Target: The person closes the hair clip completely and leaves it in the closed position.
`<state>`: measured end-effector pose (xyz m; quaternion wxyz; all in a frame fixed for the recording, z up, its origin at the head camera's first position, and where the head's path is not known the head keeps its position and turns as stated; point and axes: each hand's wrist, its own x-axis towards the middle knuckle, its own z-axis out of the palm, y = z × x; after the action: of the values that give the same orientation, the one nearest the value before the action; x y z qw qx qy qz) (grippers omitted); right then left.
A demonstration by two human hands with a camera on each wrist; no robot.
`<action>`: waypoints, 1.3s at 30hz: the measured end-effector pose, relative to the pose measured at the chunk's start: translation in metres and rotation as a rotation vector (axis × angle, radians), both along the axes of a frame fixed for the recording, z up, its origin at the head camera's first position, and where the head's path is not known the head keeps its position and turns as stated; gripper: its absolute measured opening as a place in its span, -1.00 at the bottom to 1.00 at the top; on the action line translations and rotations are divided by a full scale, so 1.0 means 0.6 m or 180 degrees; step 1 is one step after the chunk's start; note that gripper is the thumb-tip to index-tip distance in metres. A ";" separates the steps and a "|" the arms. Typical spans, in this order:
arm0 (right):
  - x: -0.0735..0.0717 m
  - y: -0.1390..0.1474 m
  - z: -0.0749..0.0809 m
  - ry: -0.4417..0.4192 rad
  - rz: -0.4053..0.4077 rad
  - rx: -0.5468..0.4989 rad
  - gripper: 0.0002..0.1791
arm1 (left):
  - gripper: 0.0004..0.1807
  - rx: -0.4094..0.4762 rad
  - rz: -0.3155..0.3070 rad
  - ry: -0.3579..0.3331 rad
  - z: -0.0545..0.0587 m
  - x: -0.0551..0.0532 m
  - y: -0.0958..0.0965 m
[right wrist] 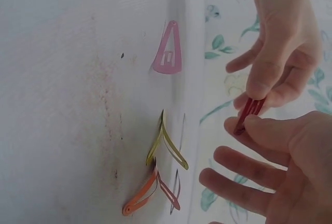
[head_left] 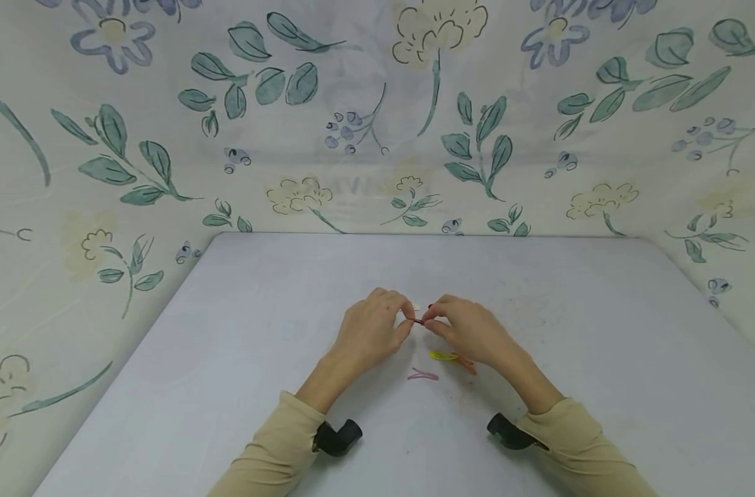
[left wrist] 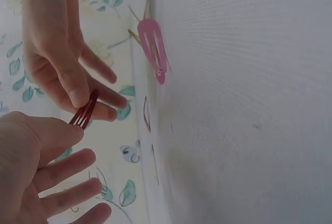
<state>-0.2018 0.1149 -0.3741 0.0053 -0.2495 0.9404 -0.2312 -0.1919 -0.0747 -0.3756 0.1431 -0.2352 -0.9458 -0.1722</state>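
Note:
A dark red snap hair clip [left wrist: 85, 111] is held between both hands, just above the table. My left hand [head_left: 371, 328] pinches one end of it between thumb and index finger. At the other end, the thumb and index finger of my right hand [head_left: 473, 335] pinch it. The remaining fingers of both hands are loosely spread in the wrist views. Nearer my body lies a pink hair clip [right wrist: 177, 53]. Beside it, below the right hand, a yellow clip [right wrist: 154, 146] and an orange clip [right wrist: 140, 198] lie with their halves bent apart.
Just beyond the fingertips, a small pale clip [head_left: 416, 307] and a bit of red [head_left: 430, 306] show partly on the white table [head_left: 259, 297]. Floral cloth [head_left: 365, 172] stands behind and at the sides. Black wrist cameras [head_left: 338, 437] sit at both cuffs.

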 end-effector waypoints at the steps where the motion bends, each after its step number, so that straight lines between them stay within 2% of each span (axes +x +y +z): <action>1: 0.000 0.000 0.000 -0.0033 0.0022 -0.0011 -0.82 | -0.94 0.0004 0.0006 0.0014 0.000 0.000 0.000; 13: -0.004 0.003 0.000 -0.0332 0.0116 -0.0314 -0.85 | -0.93 0.0073 -0.0006 0.0146 -0.001 -0.004 -0.004; 20: -0.005 0.006 -0.001 -0.0326 0.0203 -0.0447 -0.77 | -0.93 0.0101 -0.0082 0.0235 0.002 -0.006 -0.007; 26: -0.007 0.009 -0.001 -0.0369 0.0367 -0.0543 -0.78 | -0.93 0.0038 -0.0113 0.0310 0.002 -0.008 -0.008; 30: -0.008 0.010 0.001 -0.0400 0.0401 -0.0546 -0.79 | -0.93 0.0007 -0.0117 0.0303 0.002 -0.007 -0.008; 39: -0.008 0.008 -0.003 -0.0481 0.0281 -0.0485 -0.83 | -0.91 -0.0012 -0.0128 0.0154 0.003 -0.002 -0.006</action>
<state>-0.2068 0.1194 -0.3757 0.0673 -0.2722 0.9051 -0.3197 -0.1929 -0.0784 -0.3738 0.1621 -0.2586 -0.9375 -0.1675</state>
